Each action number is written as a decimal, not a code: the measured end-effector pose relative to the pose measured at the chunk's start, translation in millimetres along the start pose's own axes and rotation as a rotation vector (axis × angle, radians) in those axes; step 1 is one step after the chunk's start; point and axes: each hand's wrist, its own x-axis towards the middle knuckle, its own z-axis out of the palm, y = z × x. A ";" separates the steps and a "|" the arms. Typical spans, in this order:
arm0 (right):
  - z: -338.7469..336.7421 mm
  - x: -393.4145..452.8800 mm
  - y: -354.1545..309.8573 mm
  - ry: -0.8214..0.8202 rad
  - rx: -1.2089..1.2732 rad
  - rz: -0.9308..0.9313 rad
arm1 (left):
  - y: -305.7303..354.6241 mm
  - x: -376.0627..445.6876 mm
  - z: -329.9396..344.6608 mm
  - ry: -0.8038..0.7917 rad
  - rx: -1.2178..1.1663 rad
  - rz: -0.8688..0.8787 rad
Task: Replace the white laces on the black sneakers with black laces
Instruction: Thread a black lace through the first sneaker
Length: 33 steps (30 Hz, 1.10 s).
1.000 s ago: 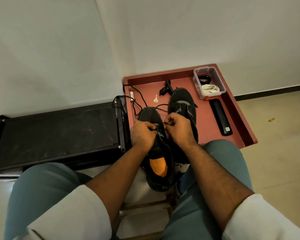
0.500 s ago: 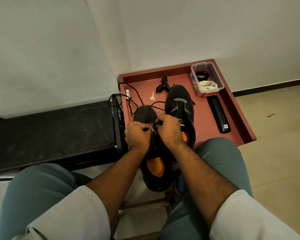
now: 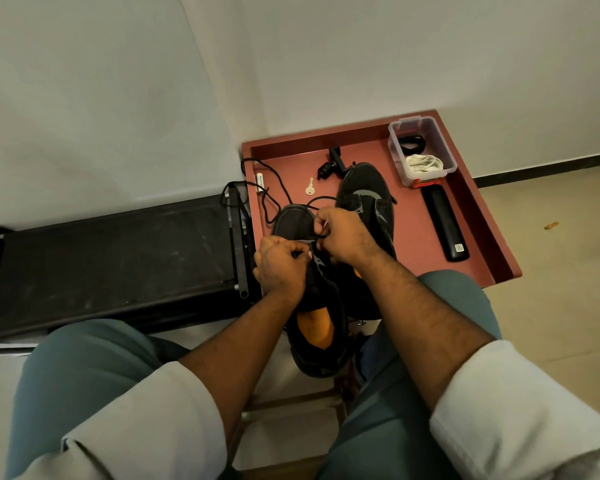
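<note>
Head view, looking down between my knees: I am sitting with the near black sneaker [image 3: 317, 327] lying toe-away in front of me, its orange insole [image 3: 315, 328] showing at the heel opening and its toe reaching onto the red tray [image 3: 416, 237]. My left hand [image 3: 280, 270] is curling over the left side of the sneaker's upper, its fingers [image 3: 300, 252] closing together on the black lace [image 3: 278, 181] at the eyelets. My right hand [image 3: 342, 233] is hovering just above the tongue, its fingers [image 3: 321, 225] pinching the same lace, so both hands are clamping on it close beside one another. From the toe the loose lace is trailing away in loops across the tray's left part toward its far left corner. Beside the near shoe, to its right, the second black sneaker [image 3: 366, 199] is lying on the tray, partly hidden behind my right hand. A small key [image 3: 310, 187] is lying on the tray beyond the near shoe's toe, with a small black object [image 3: 331, 166] past it; what that object is I cannot tell. At the tray's far right corner a clear plastic box [image 3: 421, 150] is holding a bundle of white laces [image 3: 424, 164] and a dark coil, and just in front of it a long black bar [image 3: 444, 223] is lying along the right side. A black bench [image 3: 111, 258] is standing to my left against the wall.
</note>
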 end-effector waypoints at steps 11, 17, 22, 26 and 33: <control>1.8 8.0 0.2 -0.074 -0.026 0.213 | 1.0 6.1 1.6 -0.036 0.052 0.011; 2.8 -23.5 -7.6 -0.078 -0.004 0.133 | -4.4 12.3 1.4 -0.095 0.057 0.117; 1.4 -71.9 -4.2 -0.063 0.160 0.180 | -5.3 24.9 -7.8 -0.249 0.100 0.266; 14.1 -75.4 -8.7 0.060 0.088 0.132 | 0.1 21.8 -18.9 -0.335 0.192 0.316; 26.7 -78.9 -15.1 0.064 -0.090 -0.045 | -19.1 -41.8 -69.2 -0.551 -0.260 0.212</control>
